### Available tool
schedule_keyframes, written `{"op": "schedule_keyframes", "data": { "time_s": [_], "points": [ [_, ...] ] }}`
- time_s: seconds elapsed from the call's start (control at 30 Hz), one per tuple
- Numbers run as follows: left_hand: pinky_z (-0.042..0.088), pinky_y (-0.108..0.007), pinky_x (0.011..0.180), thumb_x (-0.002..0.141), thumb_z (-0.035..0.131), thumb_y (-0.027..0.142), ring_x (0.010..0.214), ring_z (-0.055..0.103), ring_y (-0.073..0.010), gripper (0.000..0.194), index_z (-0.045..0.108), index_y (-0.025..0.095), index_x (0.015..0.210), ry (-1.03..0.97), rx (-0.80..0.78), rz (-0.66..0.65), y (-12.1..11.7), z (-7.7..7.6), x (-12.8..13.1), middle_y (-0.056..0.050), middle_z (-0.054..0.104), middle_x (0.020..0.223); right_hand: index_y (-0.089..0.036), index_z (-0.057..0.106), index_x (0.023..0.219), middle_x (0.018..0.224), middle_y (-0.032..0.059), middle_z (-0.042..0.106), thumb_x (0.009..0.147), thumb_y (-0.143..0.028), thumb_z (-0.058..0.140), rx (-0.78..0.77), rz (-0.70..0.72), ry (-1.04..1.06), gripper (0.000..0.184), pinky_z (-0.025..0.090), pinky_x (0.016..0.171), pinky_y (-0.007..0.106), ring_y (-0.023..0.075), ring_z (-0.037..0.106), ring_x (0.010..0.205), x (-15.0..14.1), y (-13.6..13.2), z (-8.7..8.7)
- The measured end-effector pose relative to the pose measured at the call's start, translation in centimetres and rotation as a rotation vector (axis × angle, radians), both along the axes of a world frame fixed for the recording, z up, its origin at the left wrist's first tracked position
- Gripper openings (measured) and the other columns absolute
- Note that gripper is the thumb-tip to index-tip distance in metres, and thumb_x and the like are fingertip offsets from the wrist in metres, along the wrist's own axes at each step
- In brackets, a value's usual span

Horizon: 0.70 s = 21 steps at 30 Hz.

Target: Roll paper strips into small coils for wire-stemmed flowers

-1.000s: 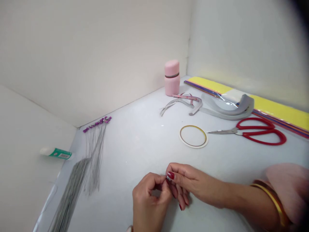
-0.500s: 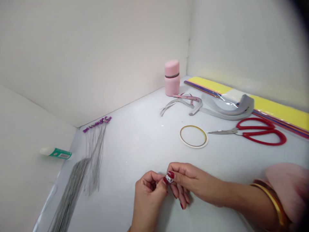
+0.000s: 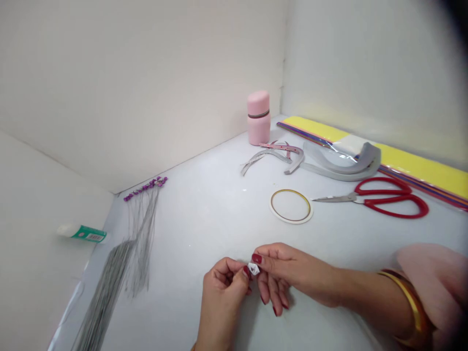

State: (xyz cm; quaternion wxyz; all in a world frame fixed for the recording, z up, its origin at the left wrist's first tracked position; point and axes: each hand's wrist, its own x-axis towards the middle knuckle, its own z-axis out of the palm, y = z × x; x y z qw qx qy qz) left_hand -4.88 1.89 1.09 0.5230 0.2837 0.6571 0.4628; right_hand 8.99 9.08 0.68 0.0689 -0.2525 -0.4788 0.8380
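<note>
A small white folded piece [image 3: 253,268], its exact kind too small to make out, sits between the fingertips of both hands above the table. My left hand [image 3: 225,287] pinches it from the left between thumb and forefinger. From the right, my right hand [image 3: 285,270] grips its upper edge with thumb and forefinger, while the other fingers hang loosely below. Beyond the hands lies a thin ring of white tape [image 3: 291,206]. Scissors with red handles [image 3: 391,197] rest on the table to its right, tips pointing at the ring.
Grey wires [image 3: 106,292] lie at left, with purple-tipped stems [image 3: 146,187] by the wall. A green-labelled white tube [image 3: 82,232] is at far left. Behind stand a pink flask [image 3: 259,119], paper strips [image 3: 281,153], a curved grey strip bundle [image 3: 340,165] and yellow sheets [image 3: 420,161].
The white piece has turned and shows more of its folded face between the fingertips. Both hands stay close together. The whole view has shifted slightly.
</note>
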Motion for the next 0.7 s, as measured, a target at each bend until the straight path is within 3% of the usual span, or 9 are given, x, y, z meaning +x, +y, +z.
{"op": "schedule_keyframes", "data": {
  "time_s": [0.1, 0.2, 0.3, 0.4, 0.47, 0.57, 0.7],
  "points": [
    [0.035, -0.018, 0.051, 0.069, 0.059, 0.021, 0.048, 0.045, -0.0071, 0.014, 0.057, 0.013, 0.058, -0.084, -0.001, 0.042, 0.1, -0.1, -0.2, 0.002, 0.055, 0.051, -0.016, 0.047, 0.082, 0.066, 0.0004, 0.057, 0.082, -0.050, 0.043, 0.086, -0.003, -0.011, 0.034, 0.034, 0.042, 0.016, 0.0074, 0.054, 0.046, 0.1, 0.0, 0.1],
    [0.034, -0.017, 0.050, 0.069, 0.058, 0.019, 0.046, 0.044, -0.0064, 0.013, 0.057, 0.013, 0.057, -0.108, -0.021, 0.047, 0.2, 0.1, -0.3, 0.004, 0.052, 0.047, -0.016, 0.049, 0.080, 0.064, -0.0014, 0.054, 0.084, -0.038, 0.046, 0.355, -0.016, -0.052, 0.022, 0.038, 0.048, 0.018, 0.0078, 0.053, 0.050, 0.3, -0.1, 0.2],
    [0.035, -0.017, 0.050, 0.068, 0.059, 0.021, 0.047, 0.045, -0.0067, 0.014, 0.056, 0.014, 0.056, -0.021, -0.025, 0.016, 0.2, 0.3, -0.1, 0.004, 0.052, 0.047, -0.016, 0.050, 0.070, 0.054, -0.0027, 0.050, 0.086, -0.028, 0.040, 0.613, -0.025, -0.095, 0.022, 0.039, 0.051, 0.018, 0.0085, 0.051, 0.051, 0.5, -0.2, 0.1],
    [0.038, -0.019, 0.051, 0.068, 0.060, 0.023, 0.051, 0.049, -0.0094, 0.013, 0.056, 0.015, 0.058, 0.133, 0.016, -0.013, 0.1, 0.3, 0.3, 0.002, 0.057, 0.052, -0.016, 0.049, 0.069, 0.056, -0.0023, 0.051, 0.085, -0.023, 0.040, 0.728, -0.025, -0.106, 0.019, 0.038, 0.051, 0.018, 0.0085, 0.050, 0.051, 0.6, -0.2, -0.1],
    [0.041, -0.021, 0.053, 0.068, 0.059, 0.024, 0.054, 0.052, -0.0119, 0.011, 0.057, 0.016, 0.060, 0.268, 0.067, -0.001, -0.2, 0.2, 0.7, 0.000, 0.061, 0.057, -0.017, 0.050, 0.073, 0.057, -0.0020, 0.052, 0.085, -0.026, 0.042, 0.721, -0.024, -0.105, 0.017, 0.037, 0.050, 0.018, 0.0087, 0.049, 0.052, 0.6, -0.3, -0.1],
    [0.042, -0.023, 0.055, 0.069, 0.058, 0.022, 0.054, 0.053, -0.0131, 0.010, 0.059, 0.017, 0.060, 0.500, 0.168, 0.007, -0.6, -0.1, 0.9, -0.001, 0.060, 0.058, -0.015, 0.051, 0.075, 0.056, -0.0017, 0.051, 0.085, -0.032, 0.042, 0.585, -0.034, -0.100, 0.021, 0.036, 0.049, 0.019, 0.0087, 0.048, 0.051, 0.5, -0.3, -0.1],
    [0.045, -0.023, 0.058, 0.075, 0.054, 0.023, 0.060, 0.058, -0.0138, 0.010, 0.061, 0.017, 0.069, 0.476, 0.258, -0.010, -0.8, -0.5, 0.6, -0.002, 0.063, 0.065, -0.015, 0.049, 0.073, 0.059, -0.0008, 0.054, 0.084, -0.038, 0.043, 0.262, -0.100, -0.051, 0.026, 0.034, 0.045, 0.018, 0.0078, 0.051, 0.048, 0.2, -0.1, 0.0]
  ]
}}
